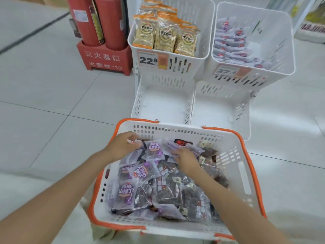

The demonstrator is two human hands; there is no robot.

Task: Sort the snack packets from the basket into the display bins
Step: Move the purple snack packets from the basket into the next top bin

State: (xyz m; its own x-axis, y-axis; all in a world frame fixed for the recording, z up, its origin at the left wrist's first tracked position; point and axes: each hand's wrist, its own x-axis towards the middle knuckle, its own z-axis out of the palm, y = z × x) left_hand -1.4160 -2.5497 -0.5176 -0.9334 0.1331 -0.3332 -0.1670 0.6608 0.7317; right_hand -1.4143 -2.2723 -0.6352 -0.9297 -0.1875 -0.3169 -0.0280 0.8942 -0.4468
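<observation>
White plastic basket (233,155) with an orange rim sits nearest us on the tiled floor, heaped with purple packets (125,192) on its left and dark packets (168,192) in clear film toward the right. We record the left hand (121,147) at the far-left corner of the load, fingers curled and pinching the corner of one purple packet (131,142). The right hand (187,160) lies palm-down on the heap near the far wall, fingers bent over packets; blur prevents us from telling whether it grips anything. Beyond the basket stand the bins: the far-left bin (198,14) carries nut packets (165,38), the far-right bin (281,32) carries purple-toned packets that appear to match, and two lower bins (221,111) sit just past the basket. We judge the step in hand to be picking out purple stock. Recommendations: gather one type only per lift, pinch the sealed edges rather than the filled bodies, free each packet from its neighbours before raising it, and confirm the label against the far-right bin before release. Slippery film is the main risk; we advise small handfuls.
</observation>
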